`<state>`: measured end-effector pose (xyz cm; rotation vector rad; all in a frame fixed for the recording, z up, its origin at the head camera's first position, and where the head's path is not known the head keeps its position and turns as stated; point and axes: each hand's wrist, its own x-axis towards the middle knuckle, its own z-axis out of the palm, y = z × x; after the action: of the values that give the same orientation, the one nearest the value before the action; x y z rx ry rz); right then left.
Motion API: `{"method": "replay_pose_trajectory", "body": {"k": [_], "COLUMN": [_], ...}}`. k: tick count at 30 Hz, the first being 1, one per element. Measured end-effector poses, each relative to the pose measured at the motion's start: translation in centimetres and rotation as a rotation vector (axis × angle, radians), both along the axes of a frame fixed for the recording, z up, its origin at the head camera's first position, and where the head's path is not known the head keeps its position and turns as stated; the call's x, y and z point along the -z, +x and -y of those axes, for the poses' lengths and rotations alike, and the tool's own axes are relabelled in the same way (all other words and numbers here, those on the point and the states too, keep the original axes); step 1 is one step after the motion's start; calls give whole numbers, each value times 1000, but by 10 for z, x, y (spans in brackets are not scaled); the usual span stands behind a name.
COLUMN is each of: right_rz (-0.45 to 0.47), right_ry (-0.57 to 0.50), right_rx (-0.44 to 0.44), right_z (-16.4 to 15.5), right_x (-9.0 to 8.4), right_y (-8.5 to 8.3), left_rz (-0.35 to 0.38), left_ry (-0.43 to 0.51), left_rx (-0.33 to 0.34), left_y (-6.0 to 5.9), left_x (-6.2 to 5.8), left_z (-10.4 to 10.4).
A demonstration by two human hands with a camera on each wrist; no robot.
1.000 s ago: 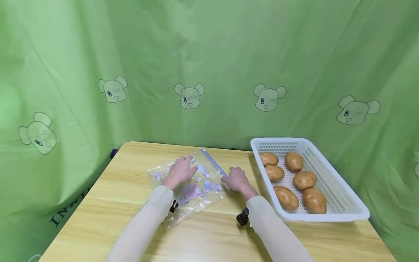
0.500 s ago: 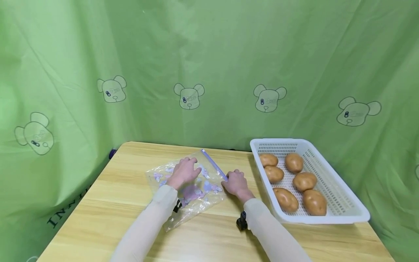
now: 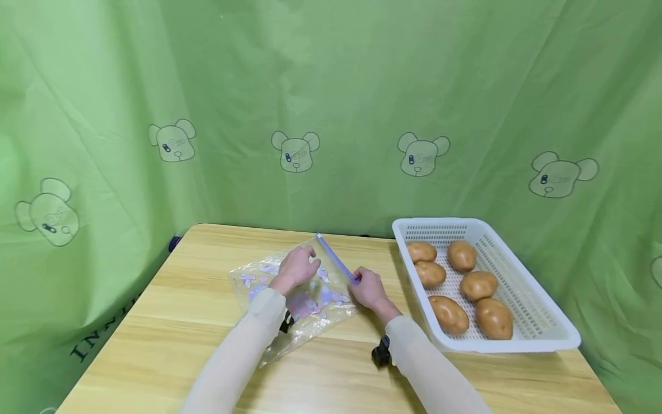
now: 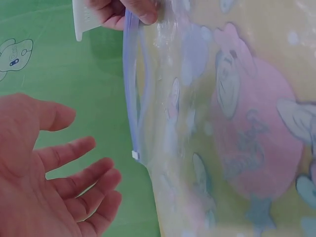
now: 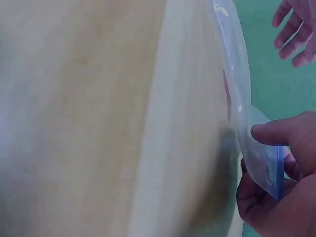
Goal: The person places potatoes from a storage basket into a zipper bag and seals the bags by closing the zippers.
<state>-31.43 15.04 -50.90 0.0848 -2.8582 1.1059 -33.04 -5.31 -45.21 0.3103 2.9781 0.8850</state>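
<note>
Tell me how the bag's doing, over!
Left grip holds nothing. Right grip pinches plastic bag by its edge. White basket sits right, out of the way.

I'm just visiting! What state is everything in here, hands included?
Zip bag: see-through, pinched at one end of its zip; sealed or not, I cannot tell.
Slider: at the zip's other end.
Left hand: fingers loosely spread, holding nothing.
Right hand: pinching the bag's zip edge.
Basket: upright, uncovered.
Potatoes: six visible, whole, in the basket.
Green curtain: hanging, creased.
</note>
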Motion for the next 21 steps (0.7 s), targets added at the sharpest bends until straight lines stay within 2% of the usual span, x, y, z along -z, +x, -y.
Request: {"method": "replay_pose_trajectory", "body": {"k": [6, 13, 21], "right_rz": [-8, 60, 70], "right_ry": [-160, -321, -451], "right_rx": [10, -7, -37], "right_z": [6, 11, 14], "right_x": [-3, -4, -14], "right_y": [9, 17, 33], "left_rz": [43, 34, 20], "left_ry": [117, 242, 284], "left_rx": [-20, -61, -108], "left_y": [-3, -8, -10], "left_x": [3, 5, 4], "left_z": [-6, -14, -24]}}
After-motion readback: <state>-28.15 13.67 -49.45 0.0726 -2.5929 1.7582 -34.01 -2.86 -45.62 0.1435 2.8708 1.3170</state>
